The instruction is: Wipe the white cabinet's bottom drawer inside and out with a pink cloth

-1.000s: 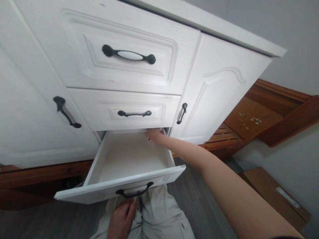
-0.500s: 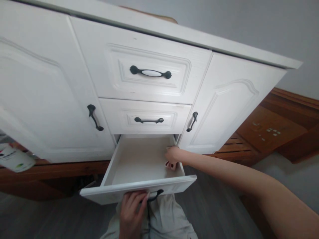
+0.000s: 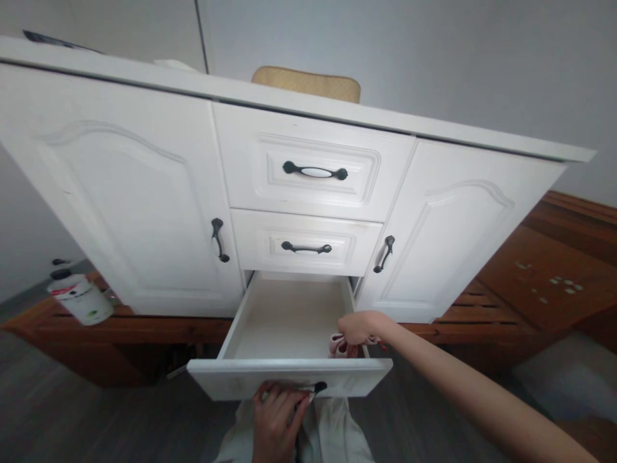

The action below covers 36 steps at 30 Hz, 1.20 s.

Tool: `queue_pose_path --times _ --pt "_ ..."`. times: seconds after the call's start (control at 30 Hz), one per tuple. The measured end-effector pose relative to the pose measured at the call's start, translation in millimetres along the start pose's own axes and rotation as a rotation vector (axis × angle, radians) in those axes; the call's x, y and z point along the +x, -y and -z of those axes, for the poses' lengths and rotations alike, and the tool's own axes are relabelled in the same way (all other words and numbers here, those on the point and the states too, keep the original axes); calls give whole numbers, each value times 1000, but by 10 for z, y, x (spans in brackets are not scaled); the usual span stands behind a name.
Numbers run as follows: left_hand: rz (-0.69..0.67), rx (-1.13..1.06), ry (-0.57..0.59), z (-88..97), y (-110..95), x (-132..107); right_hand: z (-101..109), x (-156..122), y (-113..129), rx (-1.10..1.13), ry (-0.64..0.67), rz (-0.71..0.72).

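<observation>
**At the bottom drawer, both hands busy**

Below the white cabinet [image 3: 144, 193], I see the white pulled-out bottom drawer [image 3: 289, 376]. My left hand [image 3: 279, 421] has its fingers curled around the black metal drawer handle [image 3: 315, 388]. My right hand [image 3: 359, 326] pinches a small pink cloth item [image 3: 337, 346] at the drawer's right front corner, fingers pressed together around it.

Soft, even indoor light — no glare, faint shadows, sharp centre — strong wide-angle bending at the edges.
</observation>
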<state>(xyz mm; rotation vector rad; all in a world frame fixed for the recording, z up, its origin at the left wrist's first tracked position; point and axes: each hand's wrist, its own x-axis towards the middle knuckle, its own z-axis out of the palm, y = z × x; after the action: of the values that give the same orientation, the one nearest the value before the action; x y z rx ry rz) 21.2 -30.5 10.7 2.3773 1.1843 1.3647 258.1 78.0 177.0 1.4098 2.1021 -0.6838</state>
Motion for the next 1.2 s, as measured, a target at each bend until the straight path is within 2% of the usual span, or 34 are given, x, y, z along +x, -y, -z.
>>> queue_pose_path --times 0.17,0.3,0.4,0.47,0.57,0.7,0.77,0.93,1.07,1.13,1.2 --pt "38 -16 -51 -69 -33 -32 105 -543 -200 168 -326 29" --pt "59 0 -61 -138 -13 -48 -24 -1081 -426 760 -705 116" --pt "36 6 -47 -177 55 42 -363 -1314 -601 1194 -951 -36" --pt "14 23 -43 -203 107 167 -680 -1345 -710 1433 -1049 -113" --pt "49 52 3 -254 172 419 -1179 -1241 -830 1702 -1144 -188" --pt "145 64 100 -346 268 780 -1701 -976 -811 1976 -1466 -278" --pt "149 69 114 -399 337 942 -1890 -837 -708 2081 -1472 -271" --pt "131 82 98 -543 517 1263 -2283 -485 -349 2370 -1157 -247" --pt "119 80 85 -644 630 1481 -2531 -196 -170 2497 -988 -181" --pt "121 72 81 -687 679 1583 -2604 -81 -147 2483 -968 -169" --pt "127 59 79 -719 717 1667 -2640 8 -168 2420 -1038 -206"
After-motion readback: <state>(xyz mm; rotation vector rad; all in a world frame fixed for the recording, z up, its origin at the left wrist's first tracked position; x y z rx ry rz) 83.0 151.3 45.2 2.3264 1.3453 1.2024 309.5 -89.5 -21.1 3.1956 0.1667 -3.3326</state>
